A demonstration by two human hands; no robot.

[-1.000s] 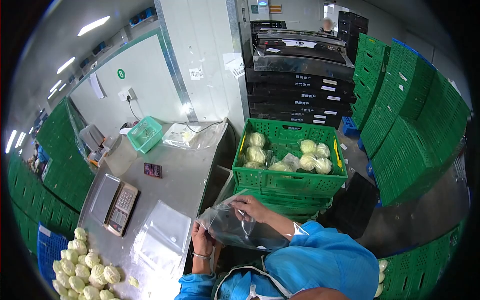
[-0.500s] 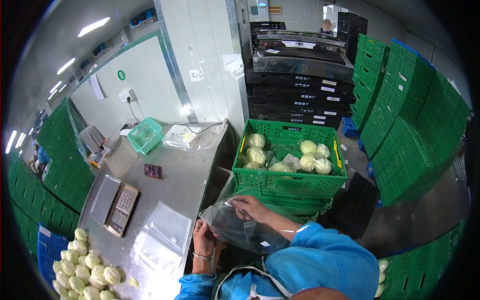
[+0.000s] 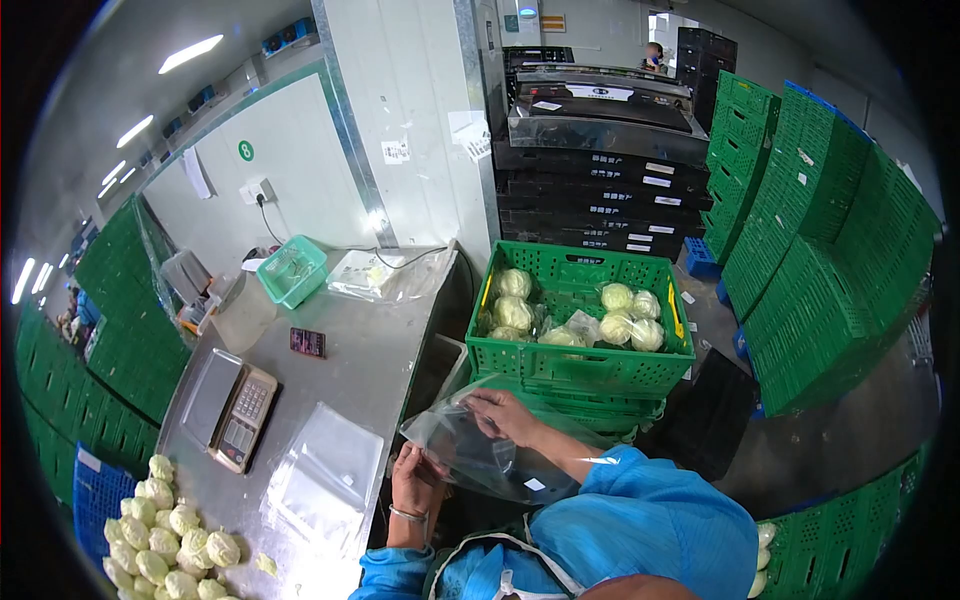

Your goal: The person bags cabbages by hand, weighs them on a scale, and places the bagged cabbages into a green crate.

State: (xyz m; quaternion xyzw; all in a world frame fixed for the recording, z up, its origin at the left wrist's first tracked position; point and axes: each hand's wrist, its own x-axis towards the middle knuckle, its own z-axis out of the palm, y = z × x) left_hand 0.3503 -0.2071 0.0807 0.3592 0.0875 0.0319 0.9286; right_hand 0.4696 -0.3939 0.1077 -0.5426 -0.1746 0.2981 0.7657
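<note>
A clear plastic bag hangs between my two hands, in front of my body, with a small white label near its lower edge. My left hand pinches the bag's left edge, its fingers closed. At the upper edge, my right hand has its fingers closed on the film as well. Just left of my hands, a stack of flat clear bags lies on the metal table. Beyond the bag stands a green crate holding several cabbages wrapped in plastic.
A scale, a phone and a teal basket rest on the table. Small cabbages are heaped at its near left corner. Green crates tower on the right, black crates behind. A person stands far back.
Both hands keep their hold on the bag and have barely shifted. The film between them has changed its folds slightly.
</note>
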